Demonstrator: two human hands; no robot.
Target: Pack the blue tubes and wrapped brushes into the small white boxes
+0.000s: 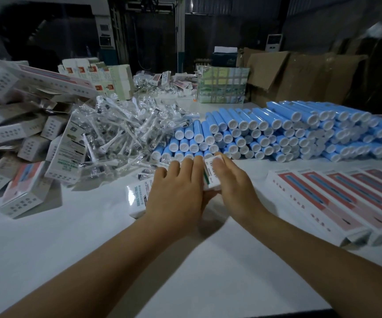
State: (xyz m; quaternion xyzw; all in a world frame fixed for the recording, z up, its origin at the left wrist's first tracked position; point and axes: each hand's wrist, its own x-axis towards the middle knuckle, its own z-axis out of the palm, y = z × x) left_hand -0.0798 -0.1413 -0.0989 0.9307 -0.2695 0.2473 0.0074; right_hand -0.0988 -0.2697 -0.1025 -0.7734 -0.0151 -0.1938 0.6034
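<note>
A small white box [211, 174] with a barcode label lies on the white table [185, 267], held between both hands. My left hand [176, 193] lies over its left side with fingers stretched forward. My right hand [233, 187] grips its right side, thumb on the top face. A second white box [137, 198] lies flat under my left hand. Just beyond the fingers stands a wide stack of blue tubes [277, 134] with white caps facing me. A heap of clear-wrapped brush heads [121, 138] lies to the left of the tubes.
Filled and tumbled white boxes [24, 143] pile up at the left. A row of long red-and-pink printed boxes [336, 200] lies at the right. Cardboard cartons [295, 76] and a taped carton [222, 84] stand at the table's back.
</note>
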